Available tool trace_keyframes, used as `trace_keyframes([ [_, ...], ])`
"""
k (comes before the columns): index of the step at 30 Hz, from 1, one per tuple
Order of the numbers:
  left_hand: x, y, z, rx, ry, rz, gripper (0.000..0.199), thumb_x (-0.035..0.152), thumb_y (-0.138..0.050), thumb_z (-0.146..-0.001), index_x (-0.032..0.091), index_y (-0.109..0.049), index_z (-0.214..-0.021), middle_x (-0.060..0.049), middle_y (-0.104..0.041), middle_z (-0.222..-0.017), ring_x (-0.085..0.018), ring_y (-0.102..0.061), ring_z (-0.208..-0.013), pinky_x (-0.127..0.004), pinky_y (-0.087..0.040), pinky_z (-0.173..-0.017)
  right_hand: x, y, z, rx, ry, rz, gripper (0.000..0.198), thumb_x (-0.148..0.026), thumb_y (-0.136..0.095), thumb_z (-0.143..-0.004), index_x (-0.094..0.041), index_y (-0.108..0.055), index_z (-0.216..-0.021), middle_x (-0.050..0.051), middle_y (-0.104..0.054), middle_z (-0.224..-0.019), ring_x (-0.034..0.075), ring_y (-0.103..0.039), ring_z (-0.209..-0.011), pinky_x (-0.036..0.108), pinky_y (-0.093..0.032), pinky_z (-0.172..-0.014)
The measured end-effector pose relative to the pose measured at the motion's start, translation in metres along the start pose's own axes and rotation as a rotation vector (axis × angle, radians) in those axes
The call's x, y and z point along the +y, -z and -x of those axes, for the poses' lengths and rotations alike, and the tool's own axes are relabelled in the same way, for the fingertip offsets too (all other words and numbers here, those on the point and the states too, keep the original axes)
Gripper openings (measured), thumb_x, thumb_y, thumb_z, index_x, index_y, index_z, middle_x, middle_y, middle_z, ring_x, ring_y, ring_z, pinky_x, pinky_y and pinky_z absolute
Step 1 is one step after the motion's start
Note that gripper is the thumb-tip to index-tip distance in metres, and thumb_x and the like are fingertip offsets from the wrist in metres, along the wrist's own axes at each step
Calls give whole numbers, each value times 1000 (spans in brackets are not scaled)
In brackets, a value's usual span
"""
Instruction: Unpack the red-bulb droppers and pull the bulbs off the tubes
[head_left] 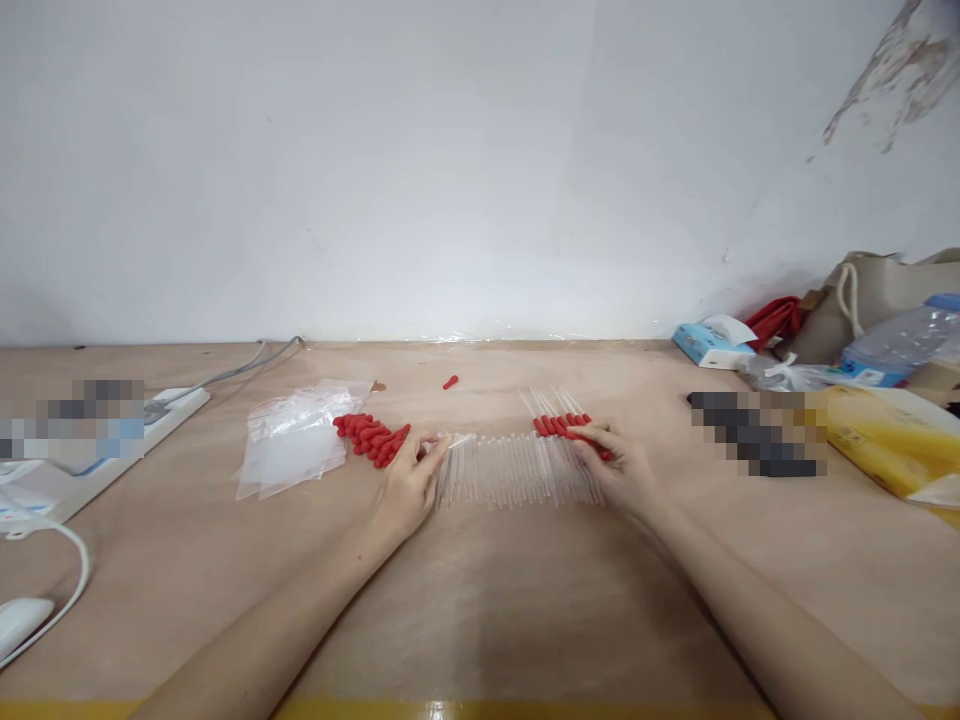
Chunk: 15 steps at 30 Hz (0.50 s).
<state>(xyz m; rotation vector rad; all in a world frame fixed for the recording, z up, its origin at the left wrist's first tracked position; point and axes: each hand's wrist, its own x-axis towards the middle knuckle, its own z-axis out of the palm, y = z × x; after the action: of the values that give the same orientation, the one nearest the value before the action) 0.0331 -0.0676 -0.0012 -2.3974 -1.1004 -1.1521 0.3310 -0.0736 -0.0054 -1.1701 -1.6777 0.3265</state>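
Observation:
A row of clear thin dropper tubes (pixel 517 472) lies side by side on the brown table covering. At the left end of that row, my left hand (pixel 411 482) is closed, thumb and forefinger pinched at a tube. Just left of this hand is a pile of red rubber bulbs (pixel 367 436). My right hand (pixel 613 465) is closed over the right end of the tubes, its fingertips on a red-bulbed dropper. Beside those fingertips, several droppers (pixel 556 424) lie in a row, red bulbs toward me and clear tubes pointing away. My fingers partly hide what they hold.
Clear plastic zip bags (pixel 296 440) lie left of the bulb pile. A single red bulb (pixel 450 382) lies farther back. A white power strip (pixel 142 440) is at left; a tissue box (pixel 712 345), a yellow pack (pixel 889 440) and a plastic bottle (pixel 900 335) are at right.

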Motion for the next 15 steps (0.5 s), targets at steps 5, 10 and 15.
trace_keyframes([
  [5, 3, -7, -5, -43, 13, 27, 40, 9, -37, -83, 15, -49, -120, -7, -47, -84, -14, -50, -74, -25, -47, -63, 24, 24, -7, 66, -320, -18, 37, -38, -56, -71, -13, -64, -97, 8, -61, -81, 16, -57, -70, 30, -47, -64],
  [10, 5, -11, -5, -4, -66, 48, 28, 10, -41, -84, 16, -57, -106, -6, -56, -83, -15, -53, -76, -26, -47, -68, 29, 35, -8, 53, -470, -140, 40, -44, -68, -58, -14, -60, -83, 7, -64, -72, 14, -56, -58, 26, -47, -53],
  [15, 8, -15, -2, -48, -93, 101, 21, 10, -45, -82, 16, -59, -96, -6, -58, -87, -14, -56, -78, -26, -48, -72, 30, 30, -4, 1, -425, 26, 33, -44, -64, -63, -15, -61, -78, 4, -64, -67, 12, -53, -54, 23, -41, -50],
])
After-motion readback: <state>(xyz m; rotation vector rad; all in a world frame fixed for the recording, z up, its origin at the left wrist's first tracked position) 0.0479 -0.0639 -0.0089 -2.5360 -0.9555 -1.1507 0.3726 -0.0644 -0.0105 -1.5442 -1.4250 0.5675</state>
